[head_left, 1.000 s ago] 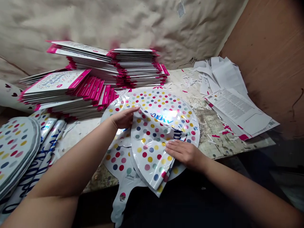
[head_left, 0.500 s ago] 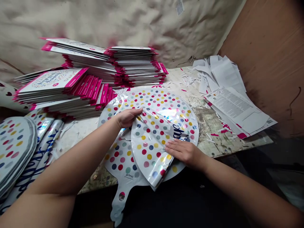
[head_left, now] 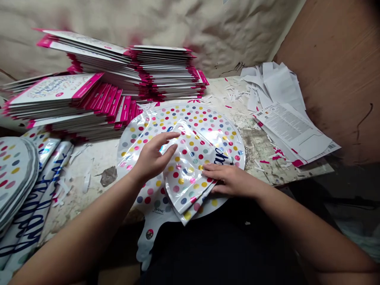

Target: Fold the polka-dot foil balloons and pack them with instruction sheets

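A polka-dot foil balloon (head_left: pixel 185 178), folded into a wedge with dark lettering along one side, lies over a flat round dotted foil balloon (head_left: pixel 142 138). The lower balloon's tail hangs past the table's front edge. My left hand (head_left: pixel 152 156) is at the wedge's upper left edge, thumb and fingers apart, gripping nothing. Whether its fingertips touch the foil I cannot tell. Lying flat, my right hand (head_left: pixel 228 179) presses on the wedge's right side with its fingers extended.
Stacks of white and pink printed packets (head_left: pixel 166 73) stand at the back left. More dotted balloons (head_left: pixel 18 174) are piled at the left edge. Printed sheets (head_left: pixel 297 132) and paper scraps lie on the right of the worn table (head_left: pixel 252 138). A brown board (head_left: pixel 335 79) rises at the right.
My left hand has let go of the folded balloon's upper edge and its fingers have spread. The fold now lies flatter, and my right hand stays on it. The view has shifted slightly.
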